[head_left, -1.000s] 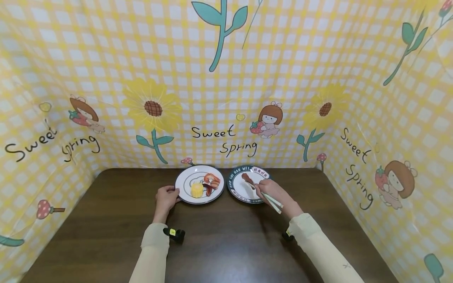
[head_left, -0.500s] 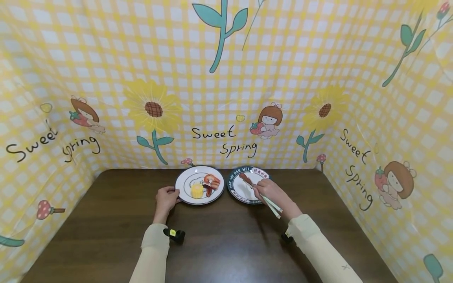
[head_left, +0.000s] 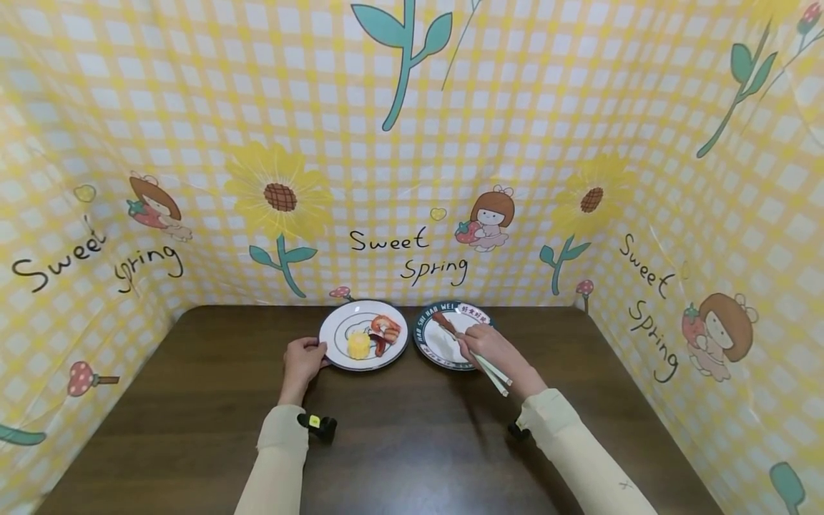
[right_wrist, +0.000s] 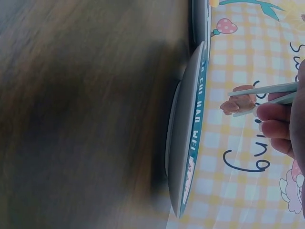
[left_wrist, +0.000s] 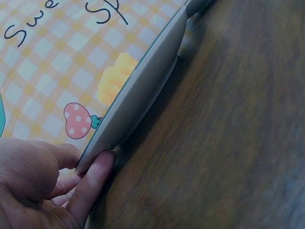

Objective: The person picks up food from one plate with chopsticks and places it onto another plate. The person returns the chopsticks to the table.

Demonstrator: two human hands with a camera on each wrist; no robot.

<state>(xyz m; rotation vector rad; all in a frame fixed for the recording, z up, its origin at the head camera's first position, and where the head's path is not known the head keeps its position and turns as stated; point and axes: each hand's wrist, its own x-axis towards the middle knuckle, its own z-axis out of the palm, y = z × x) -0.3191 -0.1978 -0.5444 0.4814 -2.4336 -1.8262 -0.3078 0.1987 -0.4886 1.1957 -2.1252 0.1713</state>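
Note:
In the head view my left hand [head_left: 302, 363] pinches the left rim of a white plate [head_left: 341, 325]. One finger lies under that rim in the left wrist view. On the plate are a yellow crinkled piece of food [head_left: 358, 345], an orange-red shrimp-like piece [head_left: 385, 327] and a dark red piece [head_left: 380, 348]. My right hand [head_left: 492, 348] holds pale green chopsticks [right_wrist: 274, 89] over a green-rimmed plate [head_left: 423, 347]. Between the chopstick tips is a brown, meat-like piece [right_wrist: 242, 101], raised above that plate in the right wrist view.
The two plates stand side by side at the far edge of a dark wooden table [head_left: 399, 429]. A yellow checked cloth [head_left: 399, 179] with printed flowers and words rises behind the table and along both sides. A black wrist camera [head_left: 322, 427] sits on the left sleeve.
The brown piece in the chopsticks has shifted a little left and toward the far side of the green-rimmed plate, the right hand moving slightly with it. My left hand stays on its rim.

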